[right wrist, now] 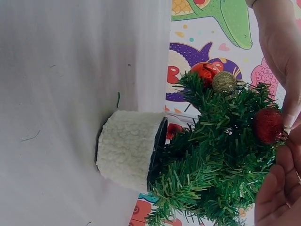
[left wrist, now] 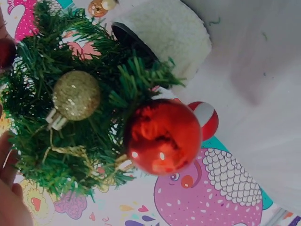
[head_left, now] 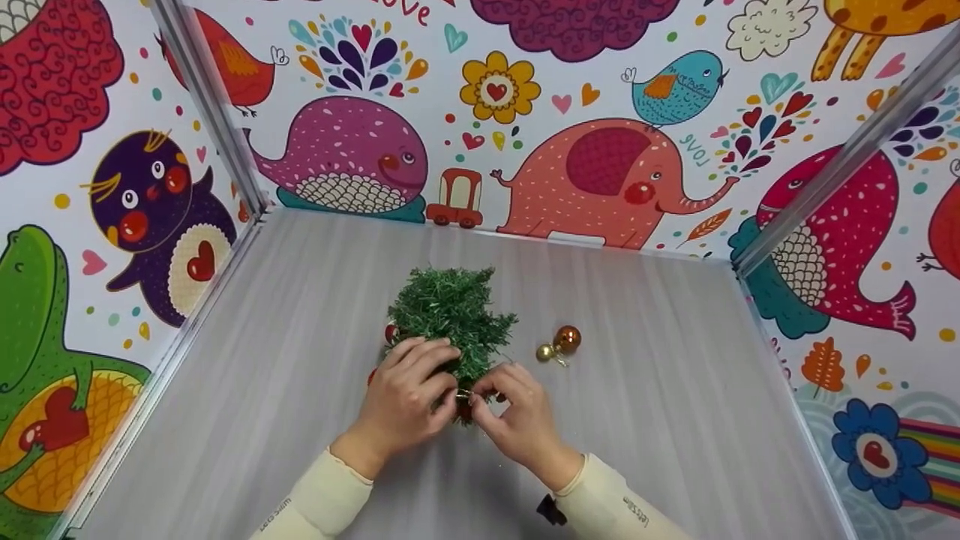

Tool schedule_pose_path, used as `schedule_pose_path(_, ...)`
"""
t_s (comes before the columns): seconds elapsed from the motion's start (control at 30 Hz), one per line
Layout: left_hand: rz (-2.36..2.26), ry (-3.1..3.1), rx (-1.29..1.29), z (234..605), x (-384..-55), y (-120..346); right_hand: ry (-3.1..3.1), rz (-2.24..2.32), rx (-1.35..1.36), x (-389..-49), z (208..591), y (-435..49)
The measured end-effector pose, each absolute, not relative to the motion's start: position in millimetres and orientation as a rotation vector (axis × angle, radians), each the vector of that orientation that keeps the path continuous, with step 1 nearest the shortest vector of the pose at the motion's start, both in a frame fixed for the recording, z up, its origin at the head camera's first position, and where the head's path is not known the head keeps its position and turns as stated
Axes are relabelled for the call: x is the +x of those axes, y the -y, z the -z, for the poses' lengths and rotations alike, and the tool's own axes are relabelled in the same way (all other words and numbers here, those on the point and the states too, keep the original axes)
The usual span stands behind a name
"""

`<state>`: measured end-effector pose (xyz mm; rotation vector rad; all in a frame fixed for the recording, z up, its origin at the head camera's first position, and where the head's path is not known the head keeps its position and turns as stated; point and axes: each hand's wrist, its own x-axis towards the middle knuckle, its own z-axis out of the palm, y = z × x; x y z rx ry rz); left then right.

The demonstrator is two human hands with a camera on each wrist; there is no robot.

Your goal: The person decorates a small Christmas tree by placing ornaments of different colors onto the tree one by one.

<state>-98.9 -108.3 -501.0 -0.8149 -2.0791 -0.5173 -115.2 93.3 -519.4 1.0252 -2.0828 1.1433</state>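
A small green artificial Christmas tree (head_left: 450,307) stands in a white fleecy pot (right wrist: 129,148). At its near side, my left hand (head_left: 409,394) and right hand (head_left: 521,412) meet over a red glitter bauble (right wrist: 269,125). Each hand pinches the thin gold cord (head_left: 463,393) by the bauble's cap with thumb and forefinger. On the tree's left side hang a shiny red bauble (left wrist: 163,136) and a gold glitter bauble (left wrist: 76,95). Behind the shiny one shows a red-and-white striped bauble (left wrist: 207,120).
To the right of the tree, a copper-coloured bauble (head_left: 568,339) and a small gold bauble (head_left: 544,352) lie on the grey table (head_left: 660,420). A small black object (head_left: 551,510) sits by the right sleeve. Printed cartoon panels (head_left: 465,150) enclose the table's back and sides.
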Motion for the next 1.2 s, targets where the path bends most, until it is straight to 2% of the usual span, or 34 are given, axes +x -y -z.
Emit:
schedule_pose_path(0.2,0.508,2.041,-0.774,499,-102,107,2.125,-1.121,0.933,-116,519,-93)
schedule_pose_path(0.6,0.451,2.03,-0.722,497,-109,98,2.209,-1.416,0.764,-116,518,-94)
schedule_pose_path(1.0,0.379,2.007,-0.828,493,-112,91,2.248,-1.543,0.76,-119,518,-102)
schedule_pose_path(1.2,0.402,1.994,-0.799,493,-112,88,2.294,-1.385,0.799,-129,514,-106)
